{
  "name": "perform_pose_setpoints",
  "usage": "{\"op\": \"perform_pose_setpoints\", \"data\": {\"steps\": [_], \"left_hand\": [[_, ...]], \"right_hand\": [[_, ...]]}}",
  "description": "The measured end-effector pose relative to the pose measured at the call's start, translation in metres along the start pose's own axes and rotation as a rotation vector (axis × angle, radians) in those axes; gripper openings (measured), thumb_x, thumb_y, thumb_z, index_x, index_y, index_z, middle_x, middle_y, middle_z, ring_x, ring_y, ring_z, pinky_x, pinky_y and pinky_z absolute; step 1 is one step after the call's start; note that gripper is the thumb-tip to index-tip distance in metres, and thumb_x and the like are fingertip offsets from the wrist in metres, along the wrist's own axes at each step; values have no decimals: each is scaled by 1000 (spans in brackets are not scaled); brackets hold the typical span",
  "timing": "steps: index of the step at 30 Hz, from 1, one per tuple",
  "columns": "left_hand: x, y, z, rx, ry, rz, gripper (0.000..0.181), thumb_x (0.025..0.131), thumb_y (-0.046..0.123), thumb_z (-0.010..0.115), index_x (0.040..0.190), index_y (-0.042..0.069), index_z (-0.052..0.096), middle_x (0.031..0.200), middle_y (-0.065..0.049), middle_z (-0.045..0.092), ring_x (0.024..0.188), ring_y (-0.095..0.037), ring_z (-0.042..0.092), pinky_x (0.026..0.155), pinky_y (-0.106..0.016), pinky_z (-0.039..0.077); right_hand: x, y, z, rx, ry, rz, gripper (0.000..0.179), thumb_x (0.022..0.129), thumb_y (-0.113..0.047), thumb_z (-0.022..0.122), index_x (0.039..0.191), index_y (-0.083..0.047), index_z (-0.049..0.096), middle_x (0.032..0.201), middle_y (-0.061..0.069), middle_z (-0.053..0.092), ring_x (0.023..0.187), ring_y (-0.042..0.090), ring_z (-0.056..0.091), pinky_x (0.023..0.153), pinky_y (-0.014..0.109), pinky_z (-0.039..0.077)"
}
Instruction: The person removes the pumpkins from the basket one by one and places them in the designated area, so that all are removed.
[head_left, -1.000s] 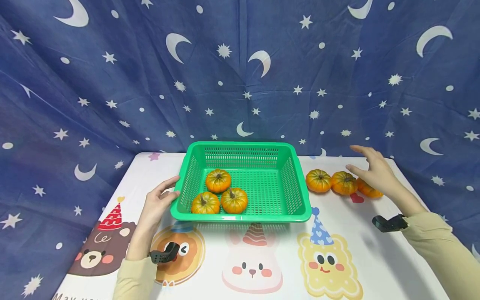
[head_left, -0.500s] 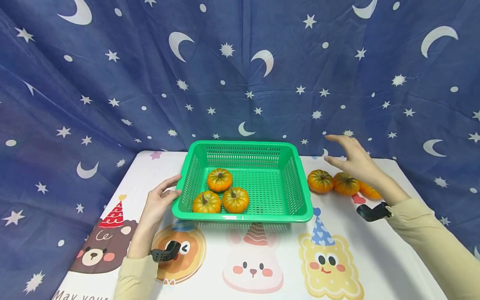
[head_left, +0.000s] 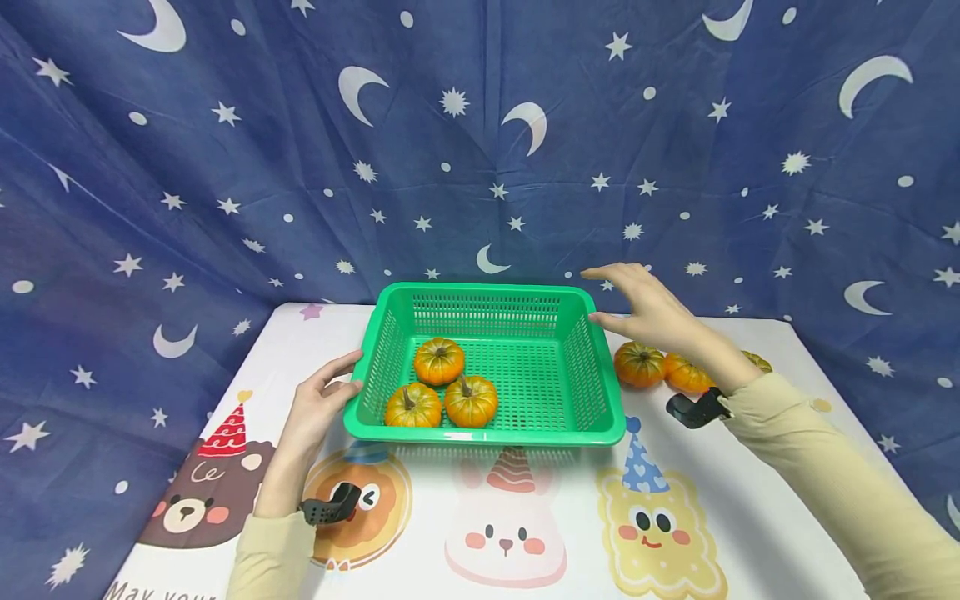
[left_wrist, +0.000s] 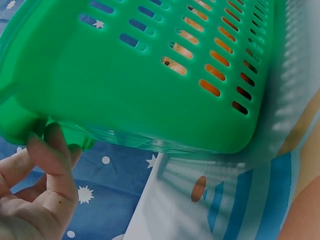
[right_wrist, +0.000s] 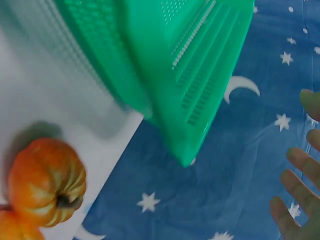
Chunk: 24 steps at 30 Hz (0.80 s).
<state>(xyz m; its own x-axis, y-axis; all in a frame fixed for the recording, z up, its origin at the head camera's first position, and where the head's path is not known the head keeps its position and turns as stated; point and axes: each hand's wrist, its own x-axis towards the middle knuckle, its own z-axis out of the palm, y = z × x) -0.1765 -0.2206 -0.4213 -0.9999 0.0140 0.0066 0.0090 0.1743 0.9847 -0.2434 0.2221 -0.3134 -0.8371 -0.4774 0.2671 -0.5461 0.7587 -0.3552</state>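
A green plastic basket [head_left: 525, 437] stands mid-table with three small orange pumpkins [head_left: 471, 403] in its left half. My left hand [head_left: 317, 407] holds the basket's left rim, its curled fingers [left_wrist: 55, 160] at the edge in the left wrist view. Over the basket's right rear corner hovers my right hand [head_left: 652, 312], holding nothing, thumb and fingers spread apart. To the right of the basket lies a row of three pumpkins: the nearest pumpkin [head_left: 640, 364] is in full view, while the right forearm partly covers the middle pumpkin [head_left: 686, 375] and the far pumpkin [head_left: 757, 362].
The white tablecloth [head_left: 585, 533] bears cartoon prints in front of the basket. A dark blue curtain [head_left: 450, 225] with moons and stars hangs directly behind the table and along its left side. Black straps with small devices sit at both wrists.
My right hand has moved left, from above the pumpkin row to the basket's right rear corner, still empty. The left hand keeps its place at the rim, and the pumpkins lie as before.
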Motion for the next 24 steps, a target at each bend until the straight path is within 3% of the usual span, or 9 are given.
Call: {"op": "perform_pose_setpoints", "data": {"steps": [18,24], "left_hand": [[-2,2,-1,19,-6,-6,48,94,10,59,140,4,48,113,5,54,81,3,63,73,-16,51],[-2,2,-2,33,-2,-5,48,94,10,58,140,4,48,110,9,55,81,3,62,75,-16,50]], "right_hand": [[42,-53,45,-71,-158,-264,57,81,-26,76,133,-15,56,130,3,60,122,25,51,103,46,41],[46,-66,65,-73,-231,-282,57,80,-29,76,133,-17,55,131,2,59,124,23,50,106,46,40]]}}
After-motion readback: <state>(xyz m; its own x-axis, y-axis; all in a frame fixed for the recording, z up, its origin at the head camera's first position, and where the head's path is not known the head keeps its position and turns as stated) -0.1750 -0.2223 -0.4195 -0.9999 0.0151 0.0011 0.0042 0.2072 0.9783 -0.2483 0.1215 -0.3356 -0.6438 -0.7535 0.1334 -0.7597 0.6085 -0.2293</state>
